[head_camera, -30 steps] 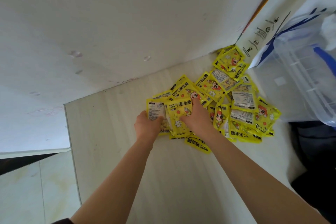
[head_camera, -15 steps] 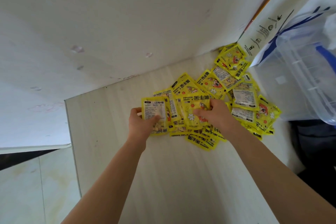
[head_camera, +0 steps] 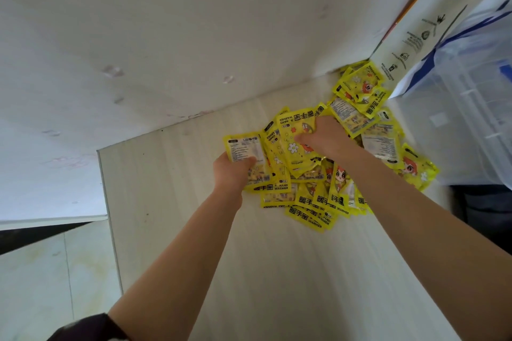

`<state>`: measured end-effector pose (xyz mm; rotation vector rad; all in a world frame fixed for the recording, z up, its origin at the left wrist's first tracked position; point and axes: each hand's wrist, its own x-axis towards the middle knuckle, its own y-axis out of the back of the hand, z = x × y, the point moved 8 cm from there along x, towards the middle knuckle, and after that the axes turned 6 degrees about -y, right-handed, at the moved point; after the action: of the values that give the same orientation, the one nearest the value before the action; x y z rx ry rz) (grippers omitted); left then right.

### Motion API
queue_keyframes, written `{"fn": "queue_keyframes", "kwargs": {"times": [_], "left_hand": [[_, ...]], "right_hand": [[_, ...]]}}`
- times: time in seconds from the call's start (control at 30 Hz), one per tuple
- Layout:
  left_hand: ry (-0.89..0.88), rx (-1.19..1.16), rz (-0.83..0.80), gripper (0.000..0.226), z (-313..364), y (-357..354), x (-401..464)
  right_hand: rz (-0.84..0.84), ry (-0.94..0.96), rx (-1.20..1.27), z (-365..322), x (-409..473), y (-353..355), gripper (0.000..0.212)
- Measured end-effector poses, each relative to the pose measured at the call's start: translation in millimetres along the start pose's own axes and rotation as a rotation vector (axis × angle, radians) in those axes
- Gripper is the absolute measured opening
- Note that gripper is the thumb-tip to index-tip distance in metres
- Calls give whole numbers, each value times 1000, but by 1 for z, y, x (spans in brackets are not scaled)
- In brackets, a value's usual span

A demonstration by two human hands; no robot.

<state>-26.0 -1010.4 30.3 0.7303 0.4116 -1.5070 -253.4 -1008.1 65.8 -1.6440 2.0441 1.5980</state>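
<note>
A heap of yellow hand-warmer packets (head_camera: 382, 144) lies on the pale wooden table (head_camera: 277, 271) by the wall. My left hand (head_camera: 231, 173) grips a small stack of packets (head_camera: 246, 151), thumb on the top one, which shows its printed back. My right hand (head_camera: 324, 137) pinches another yellow packet (head_camera: 293, 144) with a flower and cartoon figure, held just right of the stack and above the heap. More packets spread below and to the right of both hands.
A white wall (head_camera: 194, 36) rises behind the table. A white printed bag (head_camera: 415, 44) and a clear plastic bin (head_camera: 476, 108) stand at the right. The table's left edge (head_camera: 106, 202) drops to a tiled floor (head_camera: 41, 285).
My right hand has lifted a packet from the heap and brought it beside the stack in my left hand. The stack has gained packets.
</note>
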Motion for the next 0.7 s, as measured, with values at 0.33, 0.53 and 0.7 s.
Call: {"fn": "queue_keyframes", "kwargs": {"times": [0.33, 0.53, 0.7], "left_hand": [[-43, 146, 13, 21, 5, -15, 1], [-36, 73, 10, 23, 4, -12, -2], [-82, 37, 42, 23, 2, 4, -8]], "right_hand": [[140, 24, -249, 1, -8, -18, 50], [189, 80, -128, 7, -19, -18, 33], [223, 127, 21, 6, -39, -9, 28]]}}
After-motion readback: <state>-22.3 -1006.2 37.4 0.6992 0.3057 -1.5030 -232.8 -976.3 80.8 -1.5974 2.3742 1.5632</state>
